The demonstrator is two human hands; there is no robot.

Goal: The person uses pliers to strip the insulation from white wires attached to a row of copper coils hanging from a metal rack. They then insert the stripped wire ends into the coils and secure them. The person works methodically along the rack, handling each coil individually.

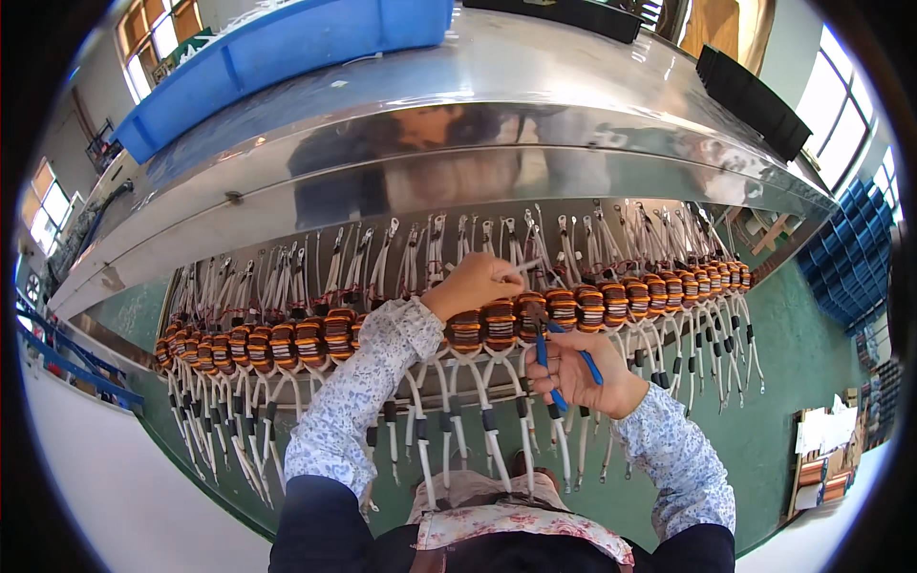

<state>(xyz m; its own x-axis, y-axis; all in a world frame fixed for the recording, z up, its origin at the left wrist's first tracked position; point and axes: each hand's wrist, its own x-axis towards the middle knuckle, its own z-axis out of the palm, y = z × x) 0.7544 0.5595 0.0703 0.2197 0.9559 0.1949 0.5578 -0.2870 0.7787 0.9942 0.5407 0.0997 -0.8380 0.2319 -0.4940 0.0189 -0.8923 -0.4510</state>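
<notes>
A long row of brown and orange wound coils [501, 325] runs across in front of me, with white leads rising behind and hanging down in front. My left hand [478, 285] reaches over the row, its fingers pinched on a thin white lead [521, 268] that points right. My right hand [585, 371] is wrapped around blue-handled pliers [543, 355]. The dark jaws of the pliers point up at a coil just right of my left hand; whether they touch it I cannot tell. Some right fingers are hidden behind the handles.
Beyond the coils stands a shiny metal table [573, 81], its edge overhanging the upright leads. On it are a blue bin [287, 48] and black trays [755, 100]. Blue stacked crates [845, 253] and a shelf [812, 458] with papers stand to the right on the green floor.
</notes>
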